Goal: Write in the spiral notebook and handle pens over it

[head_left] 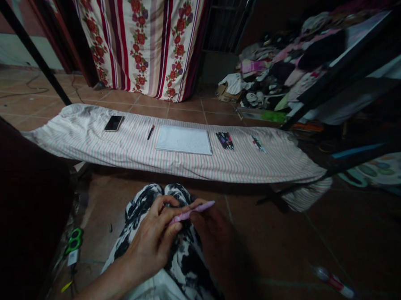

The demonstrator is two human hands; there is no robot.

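Over my lap, both hands hold a slim pink pen-like thing [193,211] that tapers to the right; its exact kind does not show. My left hand [154,235] pinches its left end between thumb and fingers. Around its middle close the fingers of my right hand [214,230], which lies in shadow. The pink tip sticks out past the right hand. Beneath them are my legs in black and white patterned trousers [139,207].
Ahead stands a low bench with a striped cloth [136,149]. On it lie a phone [114,123], a dark pen [150,132], a spiral notebook [184,139], several markers [224,140] and some small slim items [258,144]. Green-handled scissors [74,239] are at left, a bottle [335,282] at right.
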